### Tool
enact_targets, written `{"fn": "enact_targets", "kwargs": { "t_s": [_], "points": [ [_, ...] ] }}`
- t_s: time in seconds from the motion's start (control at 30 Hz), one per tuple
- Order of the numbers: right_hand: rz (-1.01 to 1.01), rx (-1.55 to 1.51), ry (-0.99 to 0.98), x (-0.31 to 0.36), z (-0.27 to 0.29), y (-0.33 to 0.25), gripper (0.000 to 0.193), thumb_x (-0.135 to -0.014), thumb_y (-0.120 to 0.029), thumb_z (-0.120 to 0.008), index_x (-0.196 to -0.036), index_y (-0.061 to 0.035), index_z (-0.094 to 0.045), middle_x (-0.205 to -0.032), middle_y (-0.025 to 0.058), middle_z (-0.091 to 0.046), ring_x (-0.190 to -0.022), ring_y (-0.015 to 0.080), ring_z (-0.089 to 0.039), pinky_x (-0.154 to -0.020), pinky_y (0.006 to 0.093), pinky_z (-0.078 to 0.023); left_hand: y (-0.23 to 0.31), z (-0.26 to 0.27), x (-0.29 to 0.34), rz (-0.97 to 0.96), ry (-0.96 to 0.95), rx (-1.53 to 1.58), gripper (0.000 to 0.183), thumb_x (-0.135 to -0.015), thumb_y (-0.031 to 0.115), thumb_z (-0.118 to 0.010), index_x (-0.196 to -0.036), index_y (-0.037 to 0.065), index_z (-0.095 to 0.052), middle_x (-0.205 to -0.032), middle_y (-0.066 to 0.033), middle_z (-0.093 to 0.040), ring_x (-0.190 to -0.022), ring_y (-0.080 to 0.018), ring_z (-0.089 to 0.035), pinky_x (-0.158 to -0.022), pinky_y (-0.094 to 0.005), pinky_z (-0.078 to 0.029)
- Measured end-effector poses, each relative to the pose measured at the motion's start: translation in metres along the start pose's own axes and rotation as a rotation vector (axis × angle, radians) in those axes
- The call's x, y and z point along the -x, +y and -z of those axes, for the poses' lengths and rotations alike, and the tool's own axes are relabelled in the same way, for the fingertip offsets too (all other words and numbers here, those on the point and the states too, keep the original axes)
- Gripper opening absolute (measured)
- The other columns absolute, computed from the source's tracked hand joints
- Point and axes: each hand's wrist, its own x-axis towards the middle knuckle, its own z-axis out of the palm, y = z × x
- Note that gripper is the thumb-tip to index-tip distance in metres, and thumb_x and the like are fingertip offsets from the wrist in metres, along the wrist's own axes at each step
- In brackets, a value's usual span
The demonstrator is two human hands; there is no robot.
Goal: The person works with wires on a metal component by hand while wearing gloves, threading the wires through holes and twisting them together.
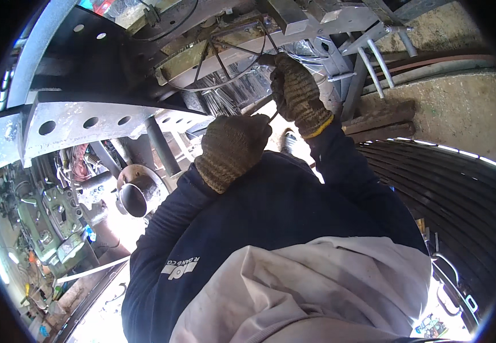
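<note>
Both of my hands wear striped brown knit work gloves. My left hand (233,150) is closed in a fist in front of my chest; what it holds is hidden, though a short thin rod (273,116) shows beside its knuckles. Higher and to the right, my right hand (298,94) has its fingers curled closed. A dark stub (267,59) pokes out at its fingertips, too unclear to name. This stub meets the right end of a frame of thin bent metal rods (219,62), which lies against a metal beam (188,67).
A grey steel beam with round holes (68,121) runs along the left. Below it are a wide pipe end (133,197) and a green machine (50,214). Many thin rods (222,97) lie behind my hands. Dark corrugated sheeting (436,183) and timber pieces (382,120) stand at right.
</note>
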Motion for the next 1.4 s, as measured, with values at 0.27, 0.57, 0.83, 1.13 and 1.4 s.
{"fn": "enact_targets", "kwargs": {
  "t_s": [0.27,0.57,0.83,1.13,1.4],
  "points": [
    [0.033,0.030,0.063,-0.013,0.009,0.007,0.038,-0.102,-0.039,-0.055,-0.114,-0.0068,-0.070,-0.077,0.0030,-0.063,-0.061,0.0120,-0.058,-0.054,0.0279,-0.050,0.000,0.003,-0.003,0.006,0.027,0.056,0.018,-0.092,0.027,-0.062,-0.092,0.010,-0.069,-0.069,-0.0161,-0.066,-0.064,-0.0362,-0.067,-0.061,-0.0477,-0.053],
    [-0.181,-0.518,-0.099,-0.009,-0.037,0.010,0.066,-0.101,-0.061,-0.046,-0.126,-0.0005,-0.059,-0.119,0.0184,-0.066,-0.113,0.0366,-0.063,-0.100,0.0531,-0.051,-0.015,0.010,-0.003,-0.086,-0.002,-0.095,0.019,-0.088,0.024,-0.066,-0.099,0.012,-0.073,-0.073,-0.0121,-0.069,-0.066,-0.0322,-0.069,-0.060,-0.0445,-0.054],
    [0.183,-0.405,0.292,-0.044,-0.067,0.068,0.065,-0.101,-0.064,-0.042,-0.118,-0.0033,-0.058,-0.116,0.0120,-0.060,-0.108,0.0276,-0.057,-0.102,0.0459,-0.047,-0.086,0.061,-0.004,-0.382,-0.005,-0.361,0.017,-0.089,0.014,-0.063,-0.101,0.010,-0.075,-0.084,-0.0090,-0.074,-0.074,-0.0270,-0.071,-0.064,-0.0405,-0.053],
    [0.073,-0.436,0.068,-0.057,-0.036,0.040,0.081,-0.091,-0.077,-0.049,-0.118,-0.0021,-0.059,-0.094,0.0074,-0.061,-0.097,0.0281,-0.058,-0.095,0.0477,-0.048,-0.036,0.039,-0.008,-0.112,0.029,-0.429,0.020,-0.091,0.026,-0.066,-0.104,0.014,-0.074,-0.082,-0.0068,-0.071,-0.074,-0.0268,-0.069,-0.068,-0.0420,-0.052],
    [0.127,-0.298,0.291,-0.056,-0.057,0.044,0.075,-0.094,-0.078,-0.044,-0.109,-0.0088,-0.069,-0.073,0.0038,-0.060,-0.055,0.0227,-0.053,-0.056,0.0390,-0.049,-0.031,0.022,-0.022,-0.167,0.168,-0.688,0.038,-0.088,0.024,-0.066,-0.125,0.016,-0.064,-0.082,-0.0036,-0.065,-0.077,-0.0237,-0.066,-0.065,-0.0409,-0.050]
  ]
}}
